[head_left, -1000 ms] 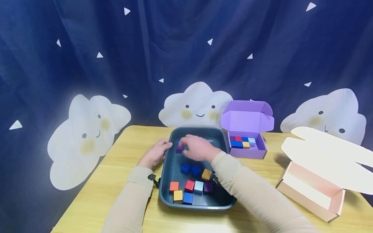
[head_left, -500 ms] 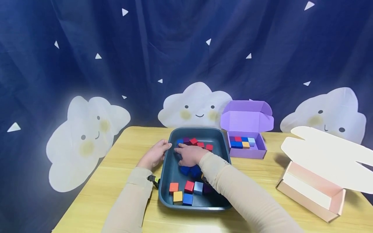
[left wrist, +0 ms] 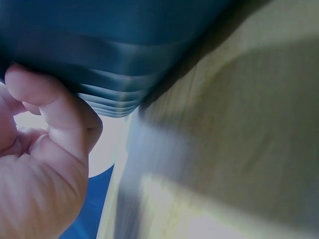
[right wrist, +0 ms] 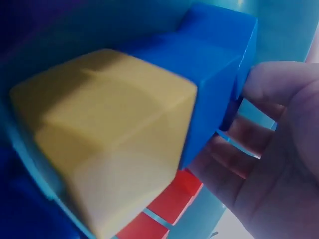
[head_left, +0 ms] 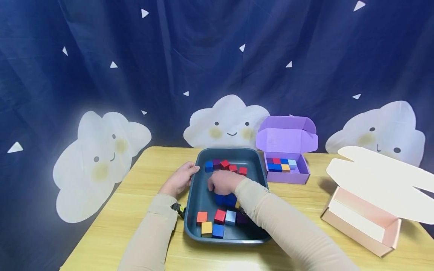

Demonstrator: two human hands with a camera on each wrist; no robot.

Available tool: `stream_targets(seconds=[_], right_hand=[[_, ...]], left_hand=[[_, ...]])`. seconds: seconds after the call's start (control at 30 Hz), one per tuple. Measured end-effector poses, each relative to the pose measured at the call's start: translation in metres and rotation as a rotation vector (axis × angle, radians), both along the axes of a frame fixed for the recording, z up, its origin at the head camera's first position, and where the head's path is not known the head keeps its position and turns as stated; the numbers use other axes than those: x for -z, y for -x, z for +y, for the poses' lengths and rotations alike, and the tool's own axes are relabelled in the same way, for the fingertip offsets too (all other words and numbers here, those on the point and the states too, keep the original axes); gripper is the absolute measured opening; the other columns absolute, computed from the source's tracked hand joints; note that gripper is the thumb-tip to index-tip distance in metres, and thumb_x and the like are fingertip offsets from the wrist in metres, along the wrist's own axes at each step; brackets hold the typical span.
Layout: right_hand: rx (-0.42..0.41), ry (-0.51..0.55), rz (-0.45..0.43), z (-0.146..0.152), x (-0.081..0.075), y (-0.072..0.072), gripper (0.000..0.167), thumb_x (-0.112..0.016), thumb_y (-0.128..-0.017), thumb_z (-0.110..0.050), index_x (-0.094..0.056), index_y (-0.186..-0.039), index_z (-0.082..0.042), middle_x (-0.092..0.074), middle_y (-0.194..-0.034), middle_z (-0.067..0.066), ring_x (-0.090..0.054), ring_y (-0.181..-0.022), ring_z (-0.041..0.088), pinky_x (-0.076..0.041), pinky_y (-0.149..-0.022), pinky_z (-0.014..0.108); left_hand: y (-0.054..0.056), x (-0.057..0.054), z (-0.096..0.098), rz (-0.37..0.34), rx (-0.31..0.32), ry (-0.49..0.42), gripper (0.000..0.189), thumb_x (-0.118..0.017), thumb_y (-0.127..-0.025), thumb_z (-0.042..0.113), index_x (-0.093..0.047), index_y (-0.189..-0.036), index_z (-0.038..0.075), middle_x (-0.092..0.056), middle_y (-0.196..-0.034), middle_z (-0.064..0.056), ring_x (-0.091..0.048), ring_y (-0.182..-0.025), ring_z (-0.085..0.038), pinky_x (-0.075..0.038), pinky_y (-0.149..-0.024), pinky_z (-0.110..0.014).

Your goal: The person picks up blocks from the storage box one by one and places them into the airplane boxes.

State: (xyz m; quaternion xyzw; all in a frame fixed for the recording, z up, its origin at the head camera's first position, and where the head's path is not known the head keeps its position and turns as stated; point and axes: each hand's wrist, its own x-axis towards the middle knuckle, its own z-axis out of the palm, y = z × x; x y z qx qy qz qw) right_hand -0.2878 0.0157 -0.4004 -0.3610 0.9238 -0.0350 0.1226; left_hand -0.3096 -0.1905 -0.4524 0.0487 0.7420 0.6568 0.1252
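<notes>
My left hand (head_left: 179, 178) grips the left side of a dark tray (head_left: 203, 197), thumb at the rim; the left wrist view shows its fingers (left wrist: 60, 104) bent against the outer wall. Inside the tray, my right hand (head_left: 223, 183) is low over two blue cubes (head_left: 220, 199). From the right wrist, its thumb and fingertips touch the side of the blue cubes (right wrist: 214, 64), with a yellow cube (right wrist: 104, 119) beside them. Behind that hand runs a row of a blue cube (head_left: 209, 166), a purple cube (head_left: 216, 164) and red cubes (head_left: 242, 171).
Toward the tray's front lie an orange cube (head_left: 202, 217), a red cube (head_left: 219, 216), a light blue cube (head_left: 230, 218) and others. An open purple box (head_left: 301, 178) with several cubes stands back right. An open pale pink box (head_left: 361, 229) sits at the right.
My right hand has left the purple cube, now in the back row beside the blue one, and come toward the blue cubes, which have shifted slightly right. The left hand stays at the tray.
</notes>
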Motion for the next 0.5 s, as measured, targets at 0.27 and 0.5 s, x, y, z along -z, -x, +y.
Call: stream_targets(seconds=[0.27,0.5], right_hand=[[0.035,-0.029,0.003,0.012,-0.004,0.004,0.015,-0.069,-0.094,-0.015,-0.07,-0.107,-0.022,-0.069,-0.102,-0.006,-0.06,-0.086,0.013,-0.054,-0.086,0.035],[0.036,0.016,0.036,0.041,-0.039,0.017,0.018,-0.067,-0.091,-0.007,-0.071,-0.107,-0.016,-0.069,-0.102,-0.003,-0.062,-0.091,0.016,-0.053,-0.091,0.037]], left_hand=[[-0.002,-0.001,-0.001,-0.008,0.011,-0.001,0.026,-0.046,-0.109,0.024,-0.046,-0.114,-0.002,-0.053,-0.087,-0.009,-0.053,-0.069,-0.017,-0.046,-0.064,-0.027],[-0.002,-0.001,0.0,-0.014,0.006,-0.023,0.02,-0.045,-0.109,0.021,-0.046,-0.111,0.001,-0.053,-0.085,-0.007,-0.054,-0.068,-0.016,-0.047,-0.062,-0.027]])
